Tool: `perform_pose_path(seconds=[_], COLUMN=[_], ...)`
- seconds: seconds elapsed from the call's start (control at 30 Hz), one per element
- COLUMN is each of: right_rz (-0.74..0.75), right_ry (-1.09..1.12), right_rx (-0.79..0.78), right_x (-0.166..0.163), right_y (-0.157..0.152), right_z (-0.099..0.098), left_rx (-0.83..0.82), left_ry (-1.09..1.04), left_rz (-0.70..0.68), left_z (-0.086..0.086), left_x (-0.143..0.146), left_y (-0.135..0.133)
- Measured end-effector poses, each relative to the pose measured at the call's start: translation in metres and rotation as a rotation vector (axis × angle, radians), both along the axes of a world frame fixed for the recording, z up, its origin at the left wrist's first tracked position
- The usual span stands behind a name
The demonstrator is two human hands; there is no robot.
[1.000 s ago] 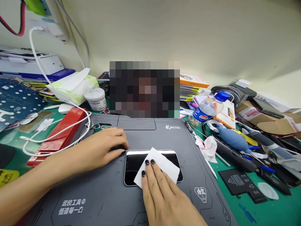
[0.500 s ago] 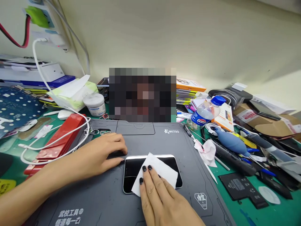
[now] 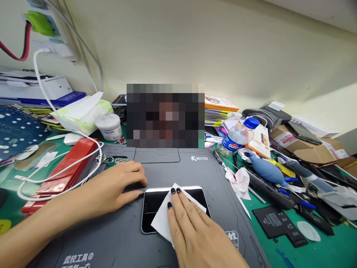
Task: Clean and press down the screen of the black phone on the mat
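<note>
A smartphone [image 3: 156, 199] with a black screen lies face up on a grey work mat [image 3: 122, 238]. My right hand [image 3: 192, 223] holds a white wipe [image 3: 163, 221] down on the screen, fingers straight and close together, its thumb hidden. Under the hand and wipe, the phone's lower right part is covered. My left hand [image 3: 122, 186] rests on the mat left of the phone. Its fingers are loosely bent and apart from the thumb, with nothing seen between them. The left thumb tip is at the phone's upper left corner.
On the left are a red case [image 3: 64, 167], a looped white cable [image 3: 102, 154] and a white jar [image 3: 108, 126]. To the right lie a Pepsi bottle [image 3: 237, 137], a blue air blower [image 3: 267, 169], a crumpled tissue [image 3: 240, 182] and a phone battery [image 3: 279, 225].
My right fingers have slid up over the wipe toward the phone's top edge, and the wipe has shifted slightly with them. My left hand stays beside the phone. The whole view has shifted slightly.
</note>
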State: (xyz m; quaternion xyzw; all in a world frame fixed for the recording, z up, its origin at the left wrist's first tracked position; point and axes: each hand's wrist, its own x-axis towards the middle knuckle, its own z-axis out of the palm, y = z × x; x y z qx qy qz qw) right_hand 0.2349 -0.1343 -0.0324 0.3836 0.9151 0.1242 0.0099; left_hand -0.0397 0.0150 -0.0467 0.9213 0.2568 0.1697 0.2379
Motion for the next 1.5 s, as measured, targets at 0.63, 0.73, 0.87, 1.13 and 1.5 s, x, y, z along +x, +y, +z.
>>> perform_pose_path(seconds=[0.63, 0.73, 0.87, 1.13, 1.5], right_rz=[0.12, -0.06, -0.117, -0.234, -0.288], right_ry=[0.011, -0.045, -0.069, -0.134, -0.16], right_rx=[-0.105, -0.15, -0.113, -0.128, -0.133], right_x=[-0.007, -0.003, -0.003, -0.014, -0.012], right_y=[0.0, -0.001, -0.011, -0.005, -0.013], right_z=[-0.021, -0.01, 0.001, 0.016, 0.02], left_rx=[0.019, 0.024, 0.002, -0.012, -0.041], left_ry=[-0.041, -0.052, -0.035, -0.043, 0.011], left_rz=[-0.002, 0.001, -0.017, -0.004, -0.037], left_z=[-0.006, -0.004, 0.007, 0.003, 0.007], left_x=[0.002, 0.002, 0.001, -0.002, -0.004], left_y=[0.001, 0.001, 0.003, 0.005, 0.008])
